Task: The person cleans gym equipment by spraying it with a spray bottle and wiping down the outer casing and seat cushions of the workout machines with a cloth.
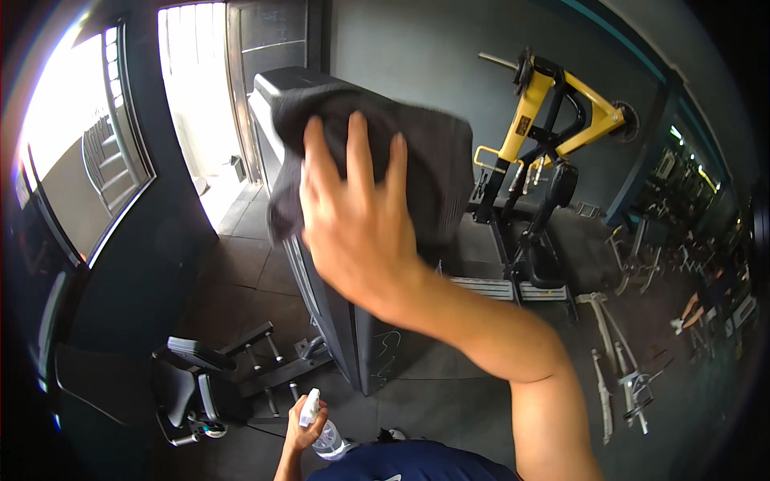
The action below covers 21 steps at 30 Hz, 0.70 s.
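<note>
My right hand (357, 236) lies on a dark cloth (437, 164), its fingers spread and slightly bent over the fabric; the thumb is hidden. The cloth drapes over the top of a tall dark machine tower (342, 333), whose upper left corner shows past it. Low in the view, my left hand (297, 433) is closed round the neck of a clear spray bottle (330, 442) with a white trigger head. The bottle is held near my body, apart from the tower.
At the tower's foot on the left is a padded machine seat (178, 389) with metal bars. A yellow and black weight machine (533, 120) stands at the back right. Metal frame parts (618, 361) are farther right. Behind the tower, a bright doorway (196, 96) opens at the left.
</note>
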{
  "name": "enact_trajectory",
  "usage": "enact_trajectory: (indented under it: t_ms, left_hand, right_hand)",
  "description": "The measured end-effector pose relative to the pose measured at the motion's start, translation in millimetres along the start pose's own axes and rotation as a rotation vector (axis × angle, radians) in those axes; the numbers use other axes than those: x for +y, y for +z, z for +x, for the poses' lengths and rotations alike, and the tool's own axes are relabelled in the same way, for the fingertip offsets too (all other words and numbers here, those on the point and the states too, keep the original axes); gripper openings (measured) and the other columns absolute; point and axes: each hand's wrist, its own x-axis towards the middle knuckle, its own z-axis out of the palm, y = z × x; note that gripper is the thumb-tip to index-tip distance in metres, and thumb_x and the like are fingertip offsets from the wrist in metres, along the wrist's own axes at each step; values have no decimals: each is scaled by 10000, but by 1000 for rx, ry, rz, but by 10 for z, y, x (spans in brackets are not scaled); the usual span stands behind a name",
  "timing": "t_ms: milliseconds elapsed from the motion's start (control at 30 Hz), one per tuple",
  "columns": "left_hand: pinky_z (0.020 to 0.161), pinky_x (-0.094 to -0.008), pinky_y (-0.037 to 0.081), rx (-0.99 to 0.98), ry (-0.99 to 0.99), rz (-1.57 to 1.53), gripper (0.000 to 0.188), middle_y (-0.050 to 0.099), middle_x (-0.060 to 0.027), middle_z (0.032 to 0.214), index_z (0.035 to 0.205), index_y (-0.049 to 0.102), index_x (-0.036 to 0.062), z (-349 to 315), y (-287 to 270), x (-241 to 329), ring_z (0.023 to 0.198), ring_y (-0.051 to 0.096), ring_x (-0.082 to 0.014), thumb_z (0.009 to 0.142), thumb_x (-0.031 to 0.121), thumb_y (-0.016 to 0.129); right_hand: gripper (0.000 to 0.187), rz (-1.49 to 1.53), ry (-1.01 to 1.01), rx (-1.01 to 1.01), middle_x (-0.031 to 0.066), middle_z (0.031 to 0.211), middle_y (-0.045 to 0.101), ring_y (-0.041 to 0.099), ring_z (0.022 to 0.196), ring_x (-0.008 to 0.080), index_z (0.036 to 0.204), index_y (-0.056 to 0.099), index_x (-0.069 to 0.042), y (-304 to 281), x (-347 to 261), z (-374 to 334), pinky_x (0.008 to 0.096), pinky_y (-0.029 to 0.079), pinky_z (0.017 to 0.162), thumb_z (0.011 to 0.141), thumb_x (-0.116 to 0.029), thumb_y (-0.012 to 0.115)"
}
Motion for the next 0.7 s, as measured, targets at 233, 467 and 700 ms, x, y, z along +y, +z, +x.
enact_trajectory:
  t_ms: [233,467,700]
  left_hand:
    - [634,-329,473,132,-34,139,138,588,-109,776,883,655,-4,-393,-172,90,677,600,-215,825,118,686]
    - [640,-316,461,255,-65,182,75,572,-89,780,878,637,-14,-732,-127,319,695,586,-180,838,46,657]
    - [637,-287,456,306,-155,136,75,559,-51,790,908,644,0,-1010,31,496,705,567,-137,875,67,653]
  right_hand:
    - [483,494,222,44,83,1330,511,361,1345,552,1170,729,-276,519,-227,-1694,908,153,948,722,-448,787]
    - [569,593,315,101,223,1249,607,505,1236,489,1116,728,-62,121,716,7,635,408,965,842,-556,659]
    - [660,598,487,372,285,1271,575,596,1081,442,1267,659,-74,211,650,-426,526,533,846,818,-555,707]
